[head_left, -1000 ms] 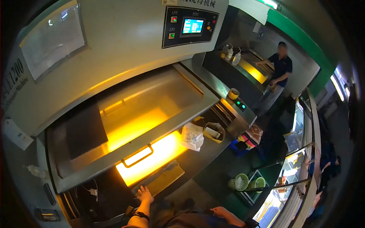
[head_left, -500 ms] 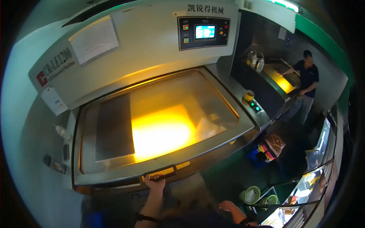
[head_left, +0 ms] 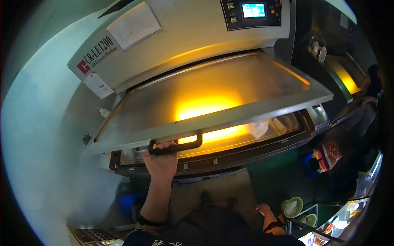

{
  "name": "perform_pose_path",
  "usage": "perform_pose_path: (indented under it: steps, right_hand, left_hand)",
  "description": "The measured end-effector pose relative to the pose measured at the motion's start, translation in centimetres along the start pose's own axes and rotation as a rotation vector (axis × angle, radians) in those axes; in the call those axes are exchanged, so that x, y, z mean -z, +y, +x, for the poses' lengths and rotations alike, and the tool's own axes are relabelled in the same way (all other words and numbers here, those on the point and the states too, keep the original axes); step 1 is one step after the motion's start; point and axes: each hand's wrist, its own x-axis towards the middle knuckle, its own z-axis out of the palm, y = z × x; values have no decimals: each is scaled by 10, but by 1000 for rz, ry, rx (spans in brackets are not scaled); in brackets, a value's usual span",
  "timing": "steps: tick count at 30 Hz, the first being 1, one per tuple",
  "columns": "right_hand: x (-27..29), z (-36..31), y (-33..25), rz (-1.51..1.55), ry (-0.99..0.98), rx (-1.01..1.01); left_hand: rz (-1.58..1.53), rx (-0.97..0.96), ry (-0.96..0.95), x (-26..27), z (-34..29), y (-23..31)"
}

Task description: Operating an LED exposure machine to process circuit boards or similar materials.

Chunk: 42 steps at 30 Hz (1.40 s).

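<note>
My left hand (head_left: 161, 158) is wrapped round the black handle (head_left: 180, 146) on the front edge of a wide, metal-framed lid (head_left: 254, 115). The lid is tilted up, its front edge raised off the machine bed (head_left: 205, 158). Bright yellow light shows through the lid's sheet and in the gap below it. A pale, crumpled-looking piece (head_left: 258, 129) lies on the right part of the bed. My right hand (head_left: 264, 209) hangs low at the right, away from the machine. Its fingers look loosely apart and nothing shows in them.
Above the lid is a control panel (head_left: 254, 14) with a lit screen. A second machine (head_left: 349, 80) glows yellow at the far right, with bottles (head_left: 320, 51) and a partly shadowed person beside it. Green baskets (head_left: 292, 207) and a lit glass-topped table (head_left: 328, 231) stand low at the right.
The lid's front edge has risen from lying on the bed, with my left hand on its handle. A gap onto the bed has opened. The view has shifted left.
</note>
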Motion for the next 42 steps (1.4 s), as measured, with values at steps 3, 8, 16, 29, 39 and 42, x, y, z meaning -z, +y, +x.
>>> perform_pose_path:
  steps: [3,8,16,29,39,42]
  right_hand:
    - [-4,15,-16,43,153,162]
    - [19,57,-58,385,271,17]
    - [265,1,-227,808,761,247]
    - [444,172,-461,704,848,-113]
    - [469,163,-476,930,583,-207]
    - [437,148,-483,985,732,-190]
  left_hand:
    - [-36,-17,-163,-24,10,10]
    - [155,-90,-205,-72,29,37]
    - [726,186,-971,-28,136,107]
    - [2654,-72,-389,315,267,228]
    - [2493,-217,-485,319,258,248]
    - [2456,-217,-555,315,257,251]
